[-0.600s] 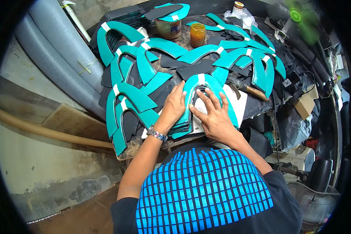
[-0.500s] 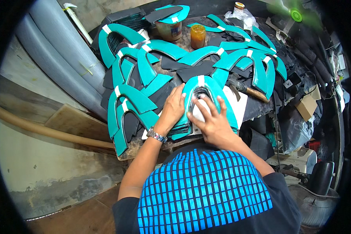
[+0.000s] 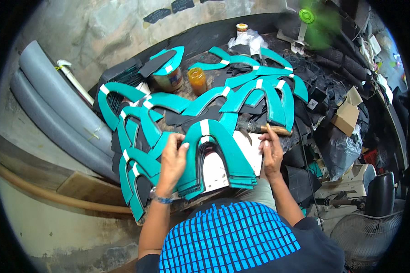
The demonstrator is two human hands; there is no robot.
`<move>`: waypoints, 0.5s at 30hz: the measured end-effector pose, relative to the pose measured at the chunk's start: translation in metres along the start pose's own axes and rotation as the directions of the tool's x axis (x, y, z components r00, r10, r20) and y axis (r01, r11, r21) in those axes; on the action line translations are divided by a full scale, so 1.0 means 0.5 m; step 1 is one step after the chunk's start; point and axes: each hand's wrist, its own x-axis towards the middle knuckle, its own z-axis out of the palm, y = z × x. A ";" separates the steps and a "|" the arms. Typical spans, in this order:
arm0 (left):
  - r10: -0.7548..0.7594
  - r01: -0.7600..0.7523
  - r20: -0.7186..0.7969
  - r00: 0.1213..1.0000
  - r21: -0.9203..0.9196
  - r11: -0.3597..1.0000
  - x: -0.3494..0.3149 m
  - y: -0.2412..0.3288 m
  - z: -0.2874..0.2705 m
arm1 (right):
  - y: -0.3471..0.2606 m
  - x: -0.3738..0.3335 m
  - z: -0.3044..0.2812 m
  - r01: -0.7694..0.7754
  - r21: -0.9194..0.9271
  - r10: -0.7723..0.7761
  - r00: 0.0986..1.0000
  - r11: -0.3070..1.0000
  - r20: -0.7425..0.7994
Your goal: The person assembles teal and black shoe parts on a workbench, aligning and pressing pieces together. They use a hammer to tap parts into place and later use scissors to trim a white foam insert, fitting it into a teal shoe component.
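Stack of teal horseshoe-shaped cut pieces (image 3: 214,157): right hand (image 3: 272,154) now withdrawn, grip released; left hand (image 3: 173,161) grasping the stack's edge.

Under the left hand (image 3: 172,164), the left leg of the teal horseshoe stack (image 3: 216,157) disappears, so how many layers sit inside that grip cannot be counted. The palm of the right hand (image 3: 272,154) faces down, and whatever it presses is hidden; its fingertips meet a wooden handle (image 3: 275,129) whose head is buried beneath teal pieces farther out. The white sheet (image 3: 218,173) beneath the stack shows only through the arch. The worktop (image 3: 282,136) itself barely shows under the piled pieces. Beyond the right hand's grip, the green fan (image 3: 316,20) is a blur. Near it, the small jar (image 3: 242,29) is too small to make out. Both elbows vanish behind the blue checked shirt (image 3: 228,239).
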 end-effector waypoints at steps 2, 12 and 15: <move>-0.076 0.113 0.132 0.988 -0.304 0.946 0.048 0.026 -0.024 | 0.033 -0.019 0.008 -0.011 -0.012 0.011 0.999 1.000 -0.049; -0.115 0.223 0.197 0.974 -0.711 0.667 0.457 0.067 0.185 | 0.059 -0.034 0.013 0.089 0.051 -0.080 0.985 0.995 -0.151; -0.288 0.306 0.159 0.944 -0.746 0.592 0.514 0.040 0.253 | 0.060 -0.033 0.015 0.091 0.043 -0.083 0.984 0.995 -0.158</move>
